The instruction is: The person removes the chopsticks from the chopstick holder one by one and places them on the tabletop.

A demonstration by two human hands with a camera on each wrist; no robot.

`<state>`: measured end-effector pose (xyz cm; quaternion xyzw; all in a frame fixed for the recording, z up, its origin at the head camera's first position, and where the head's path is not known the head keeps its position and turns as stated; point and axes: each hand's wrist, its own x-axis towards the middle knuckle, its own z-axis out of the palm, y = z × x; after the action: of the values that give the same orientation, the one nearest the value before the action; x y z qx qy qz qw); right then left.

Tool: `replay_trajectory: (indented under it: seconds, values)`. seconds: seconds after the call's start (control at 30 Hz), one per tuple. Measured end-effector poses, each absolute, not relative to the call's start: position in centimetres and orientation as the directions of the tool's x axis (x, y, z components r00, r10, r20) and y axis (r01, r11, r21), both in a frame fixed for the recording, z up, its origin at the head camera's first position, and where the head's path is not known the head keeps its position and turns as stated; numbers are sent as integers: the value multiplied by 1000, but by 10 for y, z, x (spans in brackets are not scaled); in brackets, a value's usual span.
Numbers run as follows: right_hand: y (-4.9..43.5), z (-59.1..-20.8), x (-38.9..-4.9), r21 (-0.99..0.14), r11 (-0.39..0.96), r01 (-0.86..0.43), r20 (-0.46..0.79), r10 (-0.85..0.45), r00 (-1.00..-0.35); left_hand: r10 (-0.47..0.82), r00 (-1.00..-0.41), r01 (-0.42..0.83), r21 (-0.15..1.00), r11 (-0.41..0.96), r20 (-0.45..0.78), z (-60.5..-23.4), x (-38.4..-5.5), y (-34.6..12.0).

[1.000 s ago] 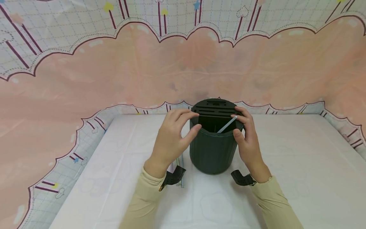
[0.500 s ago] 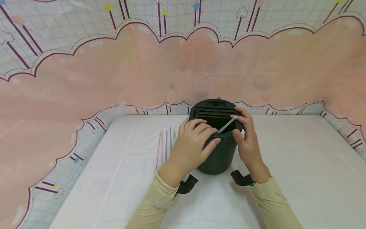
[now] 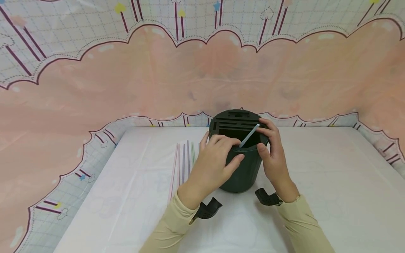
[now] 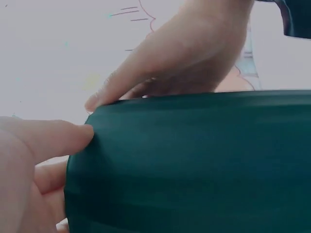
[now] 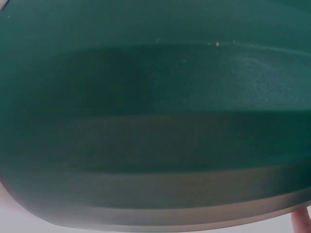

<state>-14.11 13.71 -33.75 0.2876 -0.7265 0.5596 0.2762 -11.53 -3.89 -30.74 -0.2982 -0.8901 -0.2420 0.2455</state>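
A dark green round container (image 3: 242,175) with a slotted panel (image 3: 237,119) across the back of its top stands upright on the table. A thin light-blue straw-like stick (image 3: 250,135) leans out of its opening, tilted up to the right. My left hand (image 3: 212,161) bends its fingers over the front left rim, fingertips right by the stick's lower visible part and thumb at the outer wall. The right hand (image 3: 273,158) holds the right rim, thumb in front and fingers behind. Green wall (image 5: 155,97) fills most of the right wrist view. The stick's lower end is hidden inside.
Several long thin sticks (image 3: 183,163) in pink, purple and green lie on the white table (image 3: 133,196) left of the container, partly behind my left hand. A cloth printed with clouds (image 3: 190,77) hangs behind the table.
My left hand has moved right, from beside the container's left rim to its front rim and the stick. The stick has swung steeper, its top shifting up and left. The right hand stays put.
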Motion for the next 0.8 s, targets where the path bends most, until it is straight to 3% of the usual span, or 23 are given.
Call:
replay_trajectory:
  seconds: [0.4,0.6,0.8]
  values:
    - [137,-337,-142,-655,214,-725,723,-102,-683,278,-722,665,525,532,634,-304,-119,-40]
    - [135,-336,-141,-664,218,-716,712,-107,-694,184,-700,705,626,332,691,-300,-117,-44]
    - [135,-336,-141,-665,226,-712,710,-104,-696,155,-676,736,653,176,720,-294,-112,-48]
